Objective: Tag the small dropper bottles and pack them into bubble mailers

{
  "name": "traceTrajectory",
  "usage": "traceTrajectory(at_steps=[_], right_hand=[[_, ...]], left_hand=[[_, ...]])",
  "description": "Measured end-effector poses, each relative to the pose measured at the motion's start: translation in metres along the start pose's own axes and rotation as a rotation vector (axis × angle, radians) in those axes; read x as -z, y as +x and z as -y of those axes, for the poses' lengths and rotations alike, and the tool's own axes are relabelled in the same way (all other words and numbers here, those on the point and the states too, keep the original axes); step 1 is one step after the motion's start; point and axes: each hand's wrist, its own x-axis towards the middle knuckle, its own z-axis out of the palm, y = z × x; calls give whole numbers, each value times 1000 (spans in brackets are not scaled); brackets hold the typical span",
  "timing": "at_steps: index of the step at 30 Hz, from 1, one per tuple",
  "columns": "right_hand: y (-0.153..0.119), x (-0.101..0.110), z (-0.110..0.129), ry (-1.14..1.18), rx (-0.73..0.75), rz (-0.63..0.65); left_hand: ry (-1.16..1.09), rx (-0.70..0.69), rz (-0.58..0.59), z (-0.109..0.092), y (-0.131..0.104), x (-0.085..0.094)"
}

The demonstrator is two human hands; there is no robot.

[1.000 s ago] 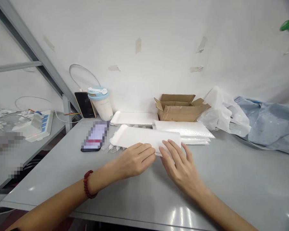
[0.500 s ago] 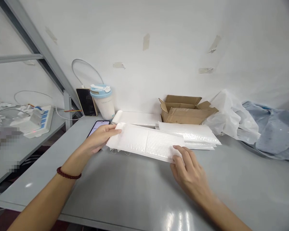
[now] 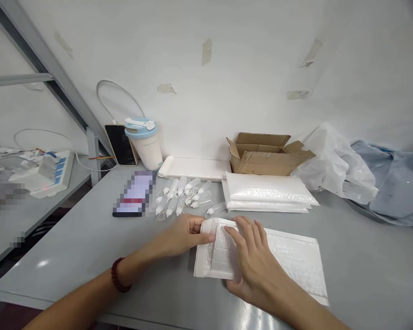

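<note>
A white bubble mailer (image 3: 296, 254) lies in front of me near the table's front, slanting down to the right. My left hand (image 3: 189, 233) pinches its left end, thumb on top. My right hand (image 3: 251, 256) spans the mailer's width, fingers by the far edge and thumb by the near one; part of the mailer is hidden under it. Just beyond are several small clear plastic tubes (image 3: 182, 197) with white tips and thin loops. Padded white mailers lie in a stack (image 3: 268, 190) behind my right hand, and flatter mailers (image 3: 196, 168) lie against the wall.
An open cardboard box (image 3: 268, 160) stands by the wall, with a white plastic bag (image 3: 333, 165) and blue-grey cloth (image 3: 395, 183) to its right. At left are a lidded cup (image 3: 146, 149), an upright phone (image 3: 121, 144), a flat phone (image 3: 136, 192) and a power strip (image 3: 64, 174).
The mailer has come nearer and to the right, down toward the table, uncovering the plastic tubes. My left hand moved right with it; my right hand shifted from its right end toward its left.
</note>
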Motion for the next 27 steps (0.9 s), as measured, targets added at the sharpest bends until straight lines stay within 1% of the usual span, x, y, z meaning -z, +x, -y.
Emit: traceTrajectory(at_steps=[2,4,6,8,11,14,17,19,21,23,25,27], right_hand=[[1,1,-3,-13,16,-8],[2,3,-3,-38,53,-20],[3,3,-3,-52,66,-38],[4,4,-4,-40,41,-62],[6,8,-11,19,-35,-79],[6,15,-23,88,-117,-42],[5,22,-36,131,-159,14],[5,26,-42,142,-176,46],[5,28,-46,155,-187,78],[5,30,-46,185,-206,114],[5,31,-46,214,-234,145],[5,31,-45,226,-263,160]], left_hand=[[14,4,-35,3,1,-4],[3,22,-66,5,3,-4],[3,37,-112,5,6,0],[82,23,-172,5,7,6],[294,-59,-304,4,7,14],[563,-125,-450,7,8,17],[865,-137,-509,13,13,12],[979,-138,-520,15,18,8],[969,-134,-511,12,19,6],[841,-112,-496,5,16,9],[666,-89,-515,-7,8,17],[522,-98,-545,-19,-1,28]])
